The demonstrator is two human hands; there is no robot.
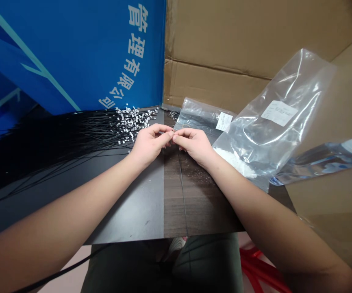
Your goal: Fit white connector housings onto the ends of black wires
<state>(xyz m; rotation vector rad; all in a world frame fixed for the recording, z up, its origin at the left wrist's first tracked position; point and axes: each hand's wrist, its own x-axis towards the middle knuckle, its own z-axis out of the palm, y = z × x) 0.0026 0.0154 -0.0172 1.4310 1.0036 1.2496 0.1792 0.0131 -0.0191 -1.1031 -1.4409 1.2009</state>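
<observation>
My left hand [150, 142] and my right hand [193, 143] meet over the middle of the table, thumbs and forefingers pinched together tip to tip. A thin black wire [182, 187] runs from under the fingers of my right hand down across the wood-grain surface and over the front edge. What sits between the fingertips is too small and covered to make out. Left of my hands lies a large bundle of black wires [51, 138], many ending in small white connectors [133, 120].
A clear bag [273, 118] with white small parts [235, 162] stands at right. Behind my hands lies a smaller labelled bag [203, 114]. A water bottle [322, 160] leans at far right. A blue panel [72, 49] and cardboard [218, 36] wall the back.
</observation>
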